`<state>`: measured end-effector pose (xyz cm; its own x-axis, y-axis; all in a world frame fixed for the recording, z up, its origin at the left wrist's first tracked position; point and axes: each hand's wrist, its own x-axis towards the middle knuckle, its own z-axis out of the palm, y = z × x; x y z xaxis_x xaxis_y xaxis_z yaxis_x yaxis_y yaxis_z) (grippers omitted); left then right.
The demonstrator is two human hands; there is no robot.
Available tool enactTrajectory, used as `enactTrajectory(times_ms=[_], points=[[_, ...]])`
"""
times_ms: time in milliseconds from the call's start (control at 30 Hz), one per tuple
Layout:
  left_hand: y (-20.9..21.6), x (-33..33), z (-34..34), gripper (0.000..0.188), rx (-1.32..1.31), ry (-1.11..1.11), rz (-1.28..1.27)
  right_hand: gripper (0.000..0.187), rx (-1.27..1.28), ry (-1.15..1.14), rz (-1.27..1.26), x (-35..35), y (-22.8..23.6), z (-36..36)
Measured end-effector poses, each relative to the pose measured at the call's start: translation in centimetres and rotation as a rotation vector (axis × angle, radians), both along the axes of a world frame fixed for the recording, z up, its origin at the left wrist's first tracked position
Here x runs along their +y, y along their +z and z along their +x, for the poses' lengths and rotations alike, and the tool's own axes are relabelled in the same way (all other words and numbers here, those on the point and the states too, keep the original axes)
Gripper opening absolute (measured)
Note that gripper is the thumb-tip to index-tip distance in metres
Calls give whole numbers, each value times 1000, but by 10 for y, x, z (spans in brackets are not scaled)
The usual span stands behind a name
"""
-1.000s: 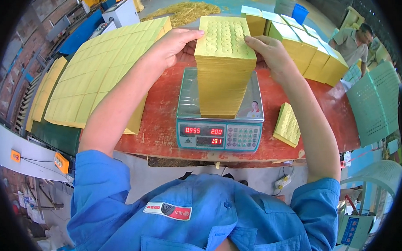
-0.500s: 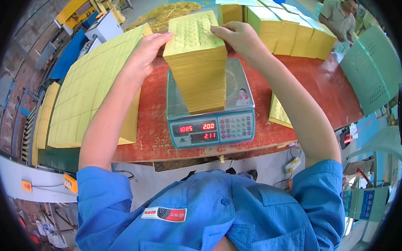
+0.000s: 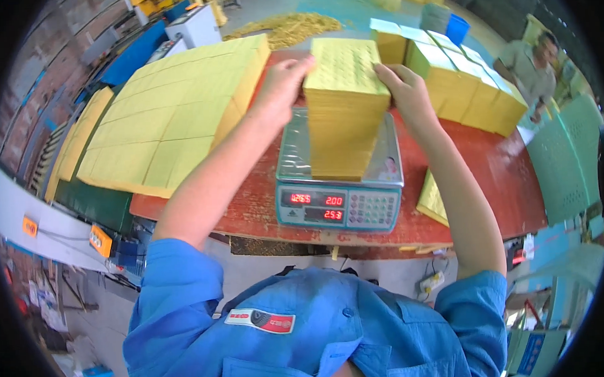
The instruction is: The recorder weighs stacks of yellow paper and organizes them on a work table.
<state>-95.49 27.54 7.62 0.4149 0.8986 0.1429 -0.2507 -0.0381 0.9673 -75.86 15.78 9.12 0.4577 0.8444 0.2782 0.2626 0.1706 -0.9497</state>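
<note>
A tall stack of yellow paper sheets (image 3: 348, 127), its top embossed with rows of round marks, stands upright on the metal pan of a teal digital scale (image 3: 376, 212). My left hand (image 3: 285, 84) grips the top left edge of the stack, thumb toward the upper sheets. On the opposite side, my right hand (image 3: 406, 90) grips the top right edge between thumb and fingers. Red digits glow on the scale's display below the stack. Part of the fingers of both hands is hidden behind the paper.
The scale sits on a worn red table (image 3: 250, 217). Left of it is a large block of yellow paper stacks (image 3: 173, 113); more paper stacks (image 3: 458, 77) stand at the far right. A small yellow bundle (image 3: 434, 198) lies by my right forearm. A co-worker (image 3: 530, 67) is beyond the table.
The scene has shifted rightward and slightly down in the picture. The stack looks straighter and its sheets more even. The scale's digits have changed. Both hands stay at its top edges.
</note>
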Motion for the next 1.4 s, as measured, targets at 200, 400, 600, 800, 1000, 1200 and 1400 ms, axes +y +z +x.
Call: enactTrajectory(times_ms=[200,400,600,800,1000,1200,1400], points=[[5,-6,-15,38,98,22,-65,41,338,197,12,-4,-13,21],[-24,-24,-72,35,159,177,-138,35,383,87,16,-61,-43,59],[-62,-74,-150,34,104,362,-324,27,455,0,-50,-147,-99,138],[-75,-119,-151,35,55,467,-406,25,585,-157,-122,-217,-170,229],[-80,-146,-140,32,42,454,-392,24,611,-202,-111,-248,-217,267],[-90,-148,-121,30,15,418,-418,25,613,-263,-171,-271,-261,277],[-64,-137,-105,26,25,444,-227,24,626,-264,-167,-271,-269,275]])
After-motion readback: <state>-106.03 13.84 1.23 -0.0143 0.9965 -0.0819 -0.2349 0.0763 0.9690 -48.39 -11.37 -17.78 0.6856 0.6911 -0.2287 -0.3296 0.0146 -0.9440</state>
